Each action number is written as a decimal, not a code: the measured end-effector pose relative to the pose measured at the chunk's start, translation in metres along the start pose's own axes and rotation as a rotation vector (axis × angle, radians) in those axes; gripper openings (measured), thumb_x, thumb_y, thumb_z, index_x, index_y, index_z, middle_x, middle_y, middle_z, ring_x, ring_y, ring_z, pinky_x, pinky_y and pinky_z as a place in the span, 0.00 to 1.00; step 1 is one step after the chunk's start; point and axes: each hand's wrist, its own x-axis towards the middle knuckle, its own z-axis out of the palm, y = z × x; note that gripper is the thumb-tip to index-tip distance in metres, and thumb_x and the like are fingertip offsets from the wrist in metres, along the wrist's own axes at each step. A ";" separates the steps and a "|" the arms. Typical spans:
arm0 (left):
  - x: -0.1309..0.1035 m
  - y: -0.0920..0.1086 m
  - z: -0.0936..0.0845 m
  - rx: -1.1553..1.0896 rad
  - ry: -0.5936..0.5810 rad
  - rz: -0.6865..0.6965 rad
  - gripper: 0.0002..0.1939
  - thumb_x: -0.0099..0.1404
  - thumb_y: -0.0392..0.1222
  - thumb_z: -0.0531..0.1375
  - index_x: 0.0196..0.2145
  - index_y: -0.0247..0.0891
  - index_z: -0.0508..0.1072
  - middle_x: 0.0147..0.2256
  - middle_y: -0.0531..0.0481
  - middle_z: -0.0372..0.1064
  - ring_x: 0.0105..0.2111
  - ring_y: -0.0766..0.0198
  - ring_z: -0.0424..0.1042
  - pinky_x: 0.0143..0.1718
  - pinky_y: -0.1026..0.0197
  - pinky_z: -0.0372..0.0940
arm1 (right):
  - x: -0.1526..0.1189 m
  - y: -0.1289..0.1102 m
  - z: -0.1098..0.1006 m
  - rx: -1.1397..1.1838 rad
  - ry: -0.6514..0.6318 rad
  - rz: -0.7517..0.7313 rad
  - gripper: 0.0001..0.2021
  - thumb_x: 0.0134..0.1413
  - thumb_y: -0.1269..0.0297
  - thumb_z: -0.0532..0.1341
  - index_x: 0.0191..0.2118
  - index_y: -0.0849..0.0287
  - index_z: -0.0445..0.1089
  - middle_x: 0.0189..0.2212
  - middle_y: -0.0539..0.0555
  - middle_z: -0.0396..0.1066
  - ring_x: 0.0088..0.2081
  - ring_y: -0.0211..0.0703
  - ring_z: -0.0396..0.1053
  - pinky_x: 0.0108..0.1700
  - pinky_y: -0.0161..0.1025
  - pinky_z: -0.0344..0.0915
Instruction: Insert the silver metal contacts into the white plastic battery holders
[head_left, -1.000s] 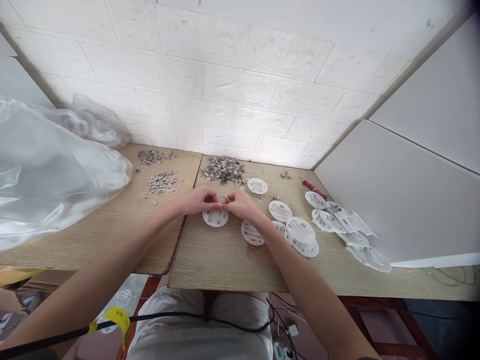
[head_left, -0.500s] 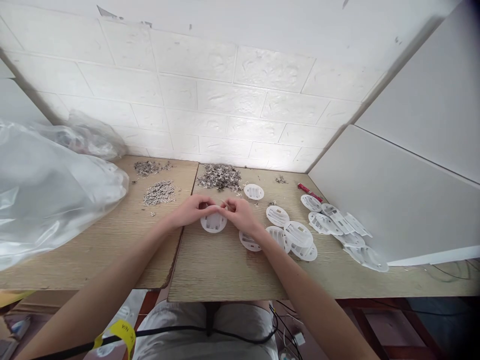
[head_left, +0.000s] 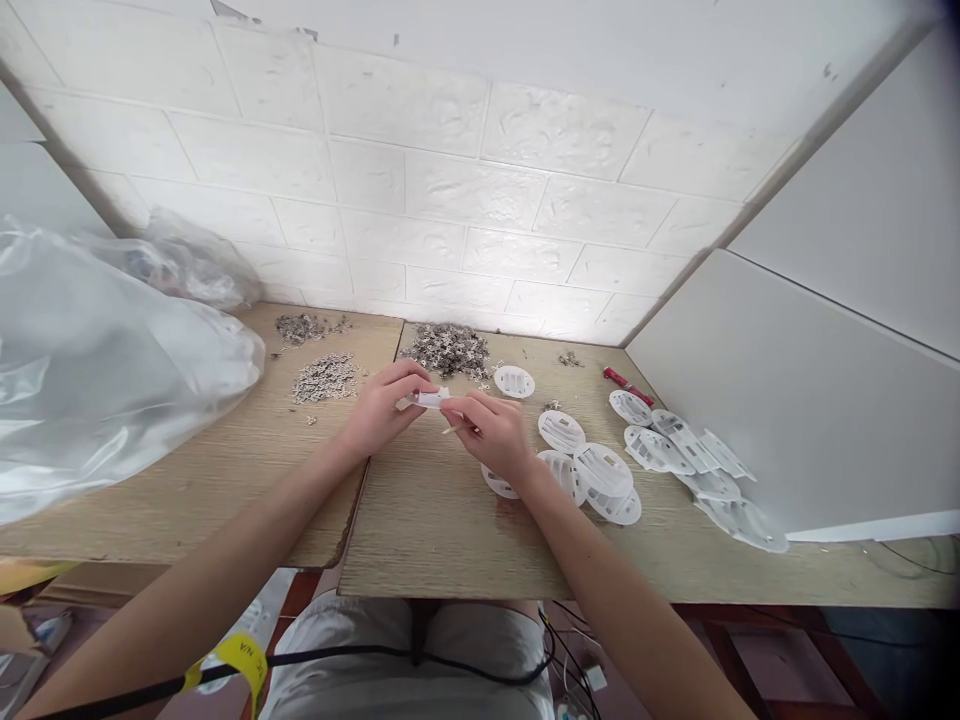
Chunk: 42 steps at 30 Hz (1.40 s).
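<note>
My left hand (head_left: 390, 405) is closed on the edge of a round white plastic battery case (head_left: 433, 398). The case is tipped up, so it shows nearly edge-on above the table. My right hand (head_left: 491, 430) is closed, its thumb and forefinger at the right end of the same case. A thin pale stick (head_left: 454, 429) pokes out from under the right fingers toward the left. Just behind the hands lies a heap of small metal contact pieces (head_left: 450, 350). Whether a metal piece sits in the held case is hidden.
Further piles of metal pieces (head_left: 326, 378) lie left of the table seam. Several white battery cases (head_left: 604, 468) lie right of my forearm, with more stacked by the grey panel (head_left: 825, 400). A red pen-like tool (head_left: 628, 385) lies behind. A large plastic bag (head_left: 112, 370) fills the left.
The battery case has come up off the table and tilted from lying face up to nearly edge-on. Both hands turned with it, and the pale stick now points left below the right hand.
</note>
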 end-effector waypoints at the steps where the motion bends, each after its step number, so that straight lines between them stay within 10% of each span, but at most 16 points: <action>1: 0.000 0.000 0.000 0.011 0.004 0.001 0.06 0.64 0.39 0.58 0.35 0.39 0.75 0.37 0.46 0.71 0.37 0.64 0.69 0.36 0.62 0.64 | 0.000 -0.001 0.000 -0.006 -0.005 -0.003 0.18 0.65 0.61 0.48 0.35 0.56 0.74 0.22 0.52 0.68 0.23 0.36 0.58 0.28 0.34 0.52; 15: 0.003 0.006 0.001 -0.092 0.008 -0.002 0.07 0.63 0.43 0.62 0.37 0.39 0.74 0.35 0.48 0.71 0.32 0.67 0.67 0.32 0.64 0.63 | 0.001 0.007 0.003 0.108 0.233 -0.075 0.10 0.62 0.63 0.56 0.35 0.58 0.73 0.21 0.49 0.72 0.20 0.32 0.63 0.25 0.31 0.56; 23: 0.004 0.006 -0.001 -0.134 -0.282 -0.310 0.16 0.63 0.53 0.59 0.30 0.36 0.76 0.30 0.49 0.67 0.31 0.65 0.65 0.29 0.63 0.59 | 0.001 0.006 -0.002 0.094 -0.074 0.141 0.09 0.59 0.64 0.58 0.40 0.58 0.75 0.23 0.50 0.74 0.24 0.36 0.68 0.29 0.33 0.57; 29: -0.001 -0.007 0.006 -0.025 -0.404 -0.290 0.20 0.64 0.55 0.55 0.29 0.36 0.76 0.26 0.49 0.64 0.31 0.63 0.63 0.31 0.61 0.58 | 0.004 0.002 0.000 -0.043 -0.313 0.236 0.12 0.62 0.62 0.55 0.41 0.56 0.76 0.29 0.53 0.77 0.31 0.43 0.71 0.31 0.36 0.56; 42: -0.001 -0.006 0.009 0.073 -0.411 -0.293 0.13 0.63 0.48 0.56 0.28 0.37 0.67 0.32 0.49 0.65 0.32 0.63 0.64 0.32 0.61 0.59 | 0.005 0.000 0.007 -0.017 -0.345 0.316 0.10 0.63 0.63 0.53 0.33 0.58 0.68 0.28 0.51 0.73 0.28 0.38 0.65 0.28 0.34 0.49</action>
